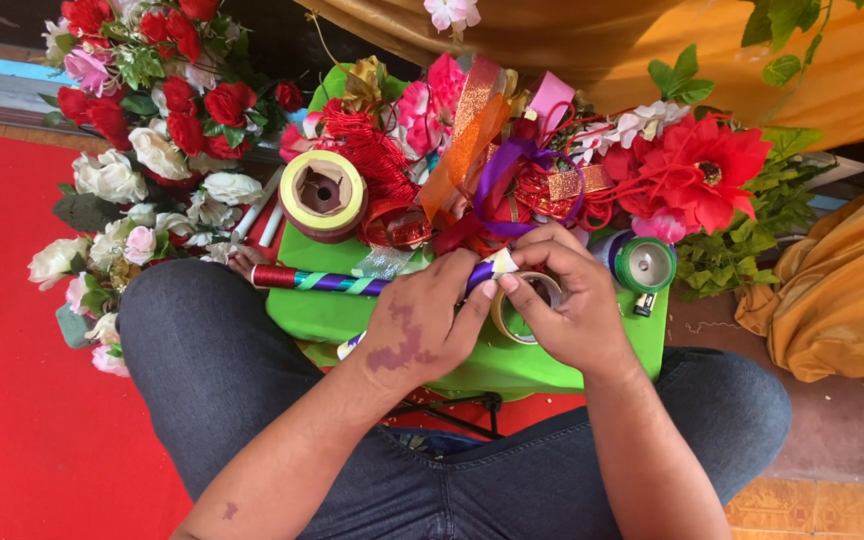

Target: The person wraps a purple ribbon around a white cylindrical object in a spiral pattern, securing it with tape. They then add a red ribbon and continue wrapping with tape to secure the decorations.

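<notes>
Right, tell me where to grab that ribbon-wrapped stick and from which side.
Grip the ribbon-wrapped stick on its free red-and-purple stretch, left of the left hand. It lies flat and roughly level across the green tray, so come down from above with fingers across its narrow width. The right end is already pinched by both hands, the right hand included.

Two hands (pixel 422 325) (pixel 567 300); one wrapped stick (pixel 327 281); three tape rolls (pixel 323 194) (pixel 645 263) (pixel 512 318); one green tray (pixel 317 315).

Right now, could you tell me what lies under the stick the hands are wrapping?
Under the stick is the green table. Below the left hand and right hand, a tape roll shows partly; the rest is covered.
</notes>
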